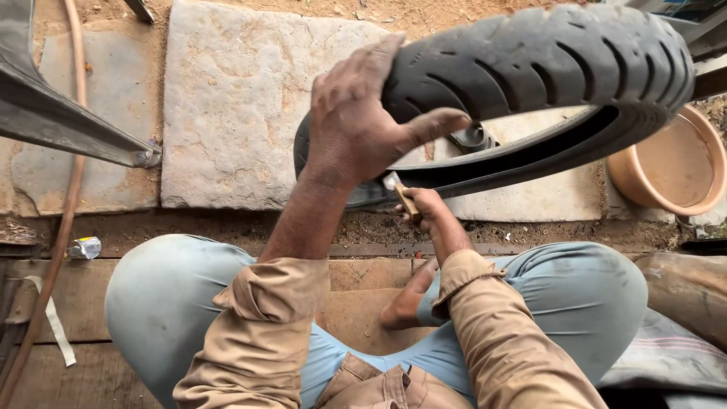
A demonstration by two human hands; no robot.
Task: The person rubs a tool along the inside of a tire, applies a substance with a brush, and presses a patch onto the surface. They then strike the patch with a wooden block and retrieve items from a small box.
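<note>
A black motorcycle tyre (545, 60) with grooved tread is held up in front of me, its bead and inner rim facing down. My left hand (356, 121) grips the tyre's near edge, thumb stretched along the sidewall. My right hand (432, 216) sits just below the tyre, closed around a small tool with a wooden handle (407, 201) whose metal tip points at the tyre's lower edge. A dark round part (471, 138) shows inside the tyre opening. I am seated cross-legged in light blue trousers and a tan shirt.
Stone slabs (235, 98) lie on the dirt ground ahead. A tan plastic basin (674, 163) stands at the right. A metal bar (53, 121) and a thin hose (64, 220) run along the left. Wooden planks (45, 303) lie under me, with a crumpled wrapper (85, 247).
</note>
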